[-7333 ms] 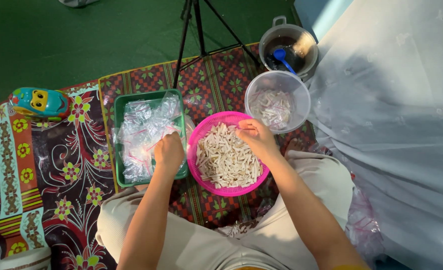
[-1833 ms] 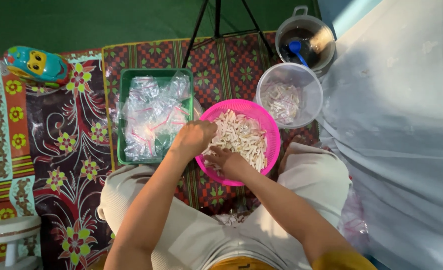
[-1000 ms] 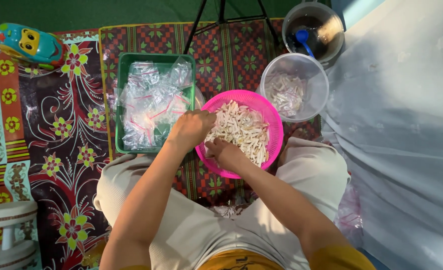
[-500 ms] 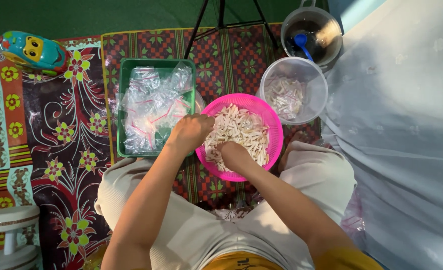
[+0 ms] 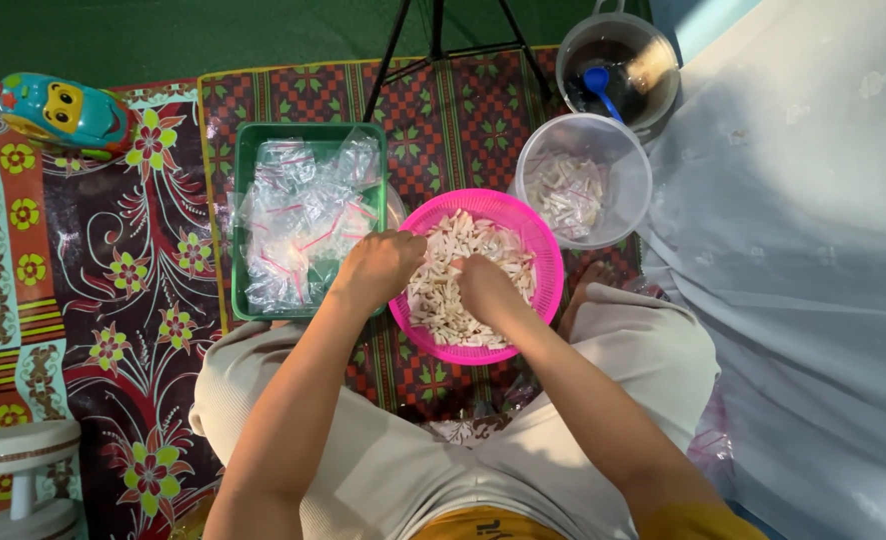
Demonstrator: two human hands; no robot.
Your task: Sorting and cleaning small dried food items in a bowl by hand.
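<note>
Fingers of both hands are curling down into the pale sticks [image 5: 468, 290] heaped in the pink basket [image 5: 548, 300]. The right hand [image 5: 483, 285] is bunching some; the left hand [image 5: 383, 265] is closing at the rim, its contents hidden. Just beside, a green tray [image 5: 248, 305] is holding small clear bags [image 5: 303, 220], within easy reach.

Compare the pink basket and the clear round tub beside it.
The pink basket is opaque, shallow and piled with pale strips; the clear round tub is see-through, deeper and holds only a small heap. Both hands, left hand and right hand, are in the pink basket; none touches the tub. Both are round and hold similar pale pieces.
</note>
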